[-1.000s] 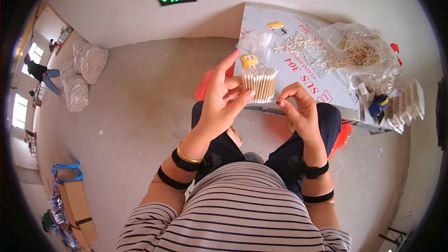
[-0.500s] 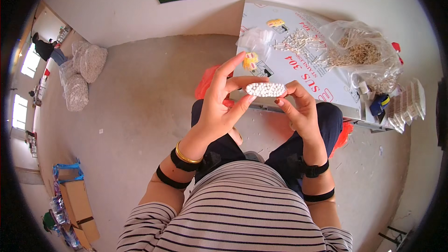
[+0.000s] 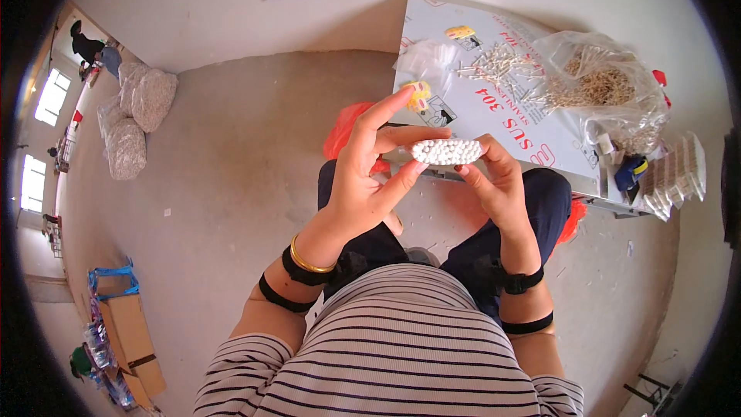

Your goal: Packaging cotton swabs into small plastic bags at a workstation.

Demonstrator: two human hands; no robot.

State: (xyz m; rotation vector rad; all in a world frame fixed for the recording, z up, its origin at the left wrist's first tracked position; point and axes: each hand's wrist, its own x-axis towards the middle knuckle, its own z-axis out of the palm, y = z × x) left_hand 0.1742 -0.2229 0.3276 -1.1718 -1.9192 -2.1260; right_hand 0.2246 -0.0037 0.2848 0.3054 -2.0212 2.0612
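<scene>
A flat oval bundle of cotton swabs (image 3: 446, 152) is held up in front of me, its white cotton tips facing me. My left hand (image 3: 364, 174) pinches its left end between thumb and a finger, with the index finger raised away. At the right end, the thumb and fingers of my right hand (image 3: 500, 185) close on the same bundle. Whether a clear wrapper surrounds the swabs is hard to make out. Beyond my hands, loose cotton swabs (image 3: 500, 66) lie scattered on the metal-topped table (image 3: 567, 164), near a large clear bag of swabs (image 3: 606, 85).
Yellow printed packets (image 3: 417, 97) and thin clear bags (image 3: 426, 60) lie on the table's left side. A blue tool (image 3: 631, 173) and stacked clear packs (image 3: 678, 177) sit at its right end. Red bags (image 3: 346, 133) hang below. Full sacks (image 3: 147, 104) and another person (image 3: 86, 48) are far left.
The bundle has shifted slightly to the right with both hands still on it, and its tip face shows a little more broadly. The person far off has moved slightly.
</scene>
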